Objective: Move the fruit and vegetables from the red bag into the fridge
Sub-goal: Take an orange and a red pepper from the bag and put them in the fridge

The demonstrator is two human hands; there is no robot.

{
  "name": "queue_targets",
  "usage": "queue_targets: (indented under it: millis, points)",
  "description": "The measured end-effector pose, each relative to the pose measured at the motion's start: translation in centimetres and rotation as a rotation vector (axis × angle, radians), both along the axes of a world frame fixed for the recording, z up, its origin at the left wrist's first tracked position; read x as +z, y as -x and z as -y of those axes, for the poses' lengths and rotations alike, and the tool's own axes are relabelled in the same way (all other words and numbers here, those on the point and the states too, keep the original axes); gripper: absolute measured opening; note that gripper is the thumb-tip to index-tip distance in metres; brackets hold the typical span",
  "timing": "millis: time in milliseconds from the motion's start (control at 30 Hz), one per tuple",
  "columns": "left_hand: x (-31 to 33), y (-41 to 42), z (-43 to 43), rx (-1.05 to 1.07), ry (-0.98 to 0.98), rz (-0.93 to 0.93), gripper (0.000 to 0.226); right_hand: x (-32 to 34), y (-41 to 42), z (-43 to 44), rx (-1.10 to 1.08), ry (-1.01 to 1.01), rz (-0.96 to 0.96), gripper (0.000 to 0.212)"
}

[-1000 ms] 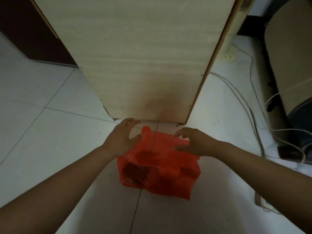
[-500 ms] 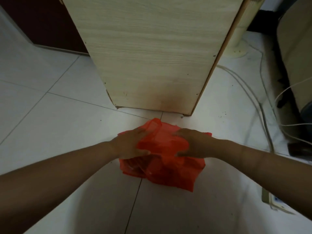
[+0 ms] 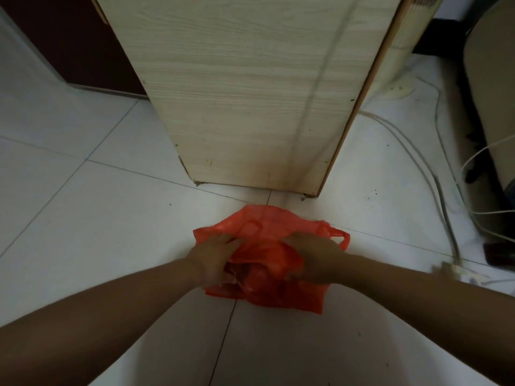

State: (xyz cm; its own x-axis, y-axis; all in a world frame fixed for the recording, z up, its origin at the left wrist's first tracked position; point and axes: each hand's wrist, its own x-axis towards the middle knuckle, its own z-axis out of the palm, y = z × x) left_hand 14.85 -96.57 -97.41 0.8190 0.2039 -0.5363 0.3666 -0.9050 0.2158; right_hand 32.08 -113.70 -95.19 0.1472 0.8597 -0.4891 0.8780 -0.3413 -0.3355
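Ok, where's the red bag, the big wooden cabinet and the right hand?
red bag (image 3: 264, 224): head view, on its far crumpled top.
wooden cabinet (image 3: 250, 93): head view, on its pale front panel.
right hand (image 3: 315, 256): head view, on the back of the hand.

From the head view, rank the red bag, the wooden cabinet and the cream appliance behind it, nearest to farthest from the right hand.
1. red bag, gripped by the right hand.
2. wooden cabinet, just ahead.
3. cream appliance, far right, behind.
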Motion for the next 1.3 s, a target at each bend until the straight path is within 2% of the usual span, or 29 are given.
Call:
queue_targets:
  millis: [167, 367, 533, 633, 733, 800, 933, 1033, 1167, 1300]
  points:
    - [0.5, -0.6, -0.9, 0.066, 0.005, 0.047, 0.089, 0.2, -1.0, -0.7, -0.017, -0.089, 0.099, 0.072]
    - [3.1, -3.0, -1.9, 0.262, 0.054, 0.231, 0.099, 0.6, -2.0, 0.5, 0.053, -0.132, 0.221, 0.060]
    - [4.5, -4.4, -0.5, 0.246, -0.028, 0.424, 0.108, 0.7, -2.0, 2.6, 0.097, -0.177, 0.174, 0.057]
    - [4.4, -5.4, 0.3, 0.203, -0.024, 0.466, 0.099, 0.6, -2.2, 3.7, 0.123, -0.220, 0.120, 0.057]
    - [3.8, -6.5, 1.3, 0.111, 0.058, 0.422, 0.072, 0.6, -2.1, 5.1, 0.144, -0.259, 0.051, 0.057]
    - [3.2, -6.9, 1.8, 0.047, 0.100, 0.314, 0.062, 0.4, -2.0, 5.9, 0.149, -0.253, 0.005, 0.056]
    - [1.9, -5.9, 2.7, -0.011, 0.128, 0.108, 0.060, 0.6, -2.3, 6.5, 0.107, -0.252, -0.069, 0.058]
    - [1.6, -4.7, 3.2, -0.030, 0.176, 0.131, 0.059, 1.2, -3.3, 5.8, 0.022, -0.267, -0.058, 0.060]
    - [1.2, -3.9, 3.3, -0.073, 0.168, 0.119, 0.056, 1.7, -5.1, 3.4, -0.072, -0.347, 0.051, 0.057]
    - [1.3, -3.5, 3.2, -0.089, 0.180, 0.130, 0.056, 1.7, -6.1, 1.6, -0.227, -0.241, 0.083, 0.063]
